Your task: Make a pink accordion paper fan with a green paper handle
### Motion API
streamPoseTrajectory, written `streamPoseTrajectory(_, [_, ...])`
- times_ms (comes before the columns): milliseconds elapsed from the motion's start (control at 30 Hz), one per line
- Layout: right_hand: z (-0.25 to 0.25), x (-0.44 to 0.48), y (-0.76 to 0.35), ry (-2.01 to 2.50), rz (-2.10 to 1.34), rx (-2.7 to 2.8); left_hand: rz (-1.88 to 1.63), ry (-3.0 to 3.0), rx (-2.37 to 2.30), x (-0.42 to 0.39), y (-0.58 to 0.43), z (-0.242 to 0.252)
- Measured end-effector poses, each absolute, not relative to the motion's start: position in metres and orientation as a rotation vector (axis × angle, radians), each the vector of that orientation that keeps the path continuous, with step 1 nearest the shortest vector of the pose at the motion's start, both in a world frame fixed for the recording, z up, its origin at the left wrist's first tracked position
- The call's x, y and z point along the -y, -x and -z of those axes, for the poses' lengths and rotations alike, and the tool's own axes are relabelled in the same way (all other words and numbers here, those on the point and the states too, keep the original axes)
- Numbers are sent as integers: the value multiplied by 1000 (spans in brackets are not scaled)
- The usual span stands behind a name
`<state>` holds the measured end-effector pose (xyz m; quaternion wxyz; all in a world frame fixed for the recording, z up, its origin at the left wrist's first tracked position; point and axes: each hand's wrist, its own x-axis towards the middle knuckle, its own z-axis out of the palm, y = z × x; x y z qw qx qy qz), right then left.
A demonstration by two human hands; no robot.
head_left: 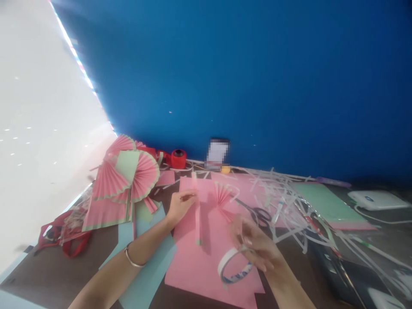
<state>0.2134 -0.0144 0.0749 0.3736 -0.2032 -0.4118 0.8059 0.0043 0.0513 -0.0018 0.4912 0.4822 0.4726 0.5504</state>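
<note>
My left hand [182, 208] pinches the upper part of a narrow pink paper strip [198, 219], which looks folded and shows green at its lower end. A roll of tape [222, 265], white with blue print inside the ring, hangs in the fingers of my right hand [255, 242], a little blurred. Under both hands lie pink paper sheets [189, 274]. Between the hands and slightly farther off is a small pleated pink paper fan [222, 195]. Dark-handled scissors [260, 216] rest just beyond my right hand, their blades partly covered.
Pink and green pleated fans [144, 176] pile up at left, beside blue paper [148, 274]. A red tape dispenser [178, 159] and a phone-like object [218, 152] stand by the blue wall. White paper strips [289, 210], green paper [325, 201] and a white device [378, 200] lie right.
</note>
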Motion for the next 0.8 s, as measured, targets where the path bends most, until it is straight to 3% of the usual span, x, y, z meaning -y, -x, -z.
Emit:
streamPoseTrajectory(233, [-75, 11, -200, 355, -2312, 1123, -1443, -746, -943, -53, -7, -2])
streamPoseTrajectory(500, [-75, 4, -192, 410, -2268, 1249, -1391, -780, -1037, -53, -4, 1])
streamPoseTrajectory(800, [-65, 0, -162, 536, -2349, 1291, -1265, -560, -775, -50, -5, -8])
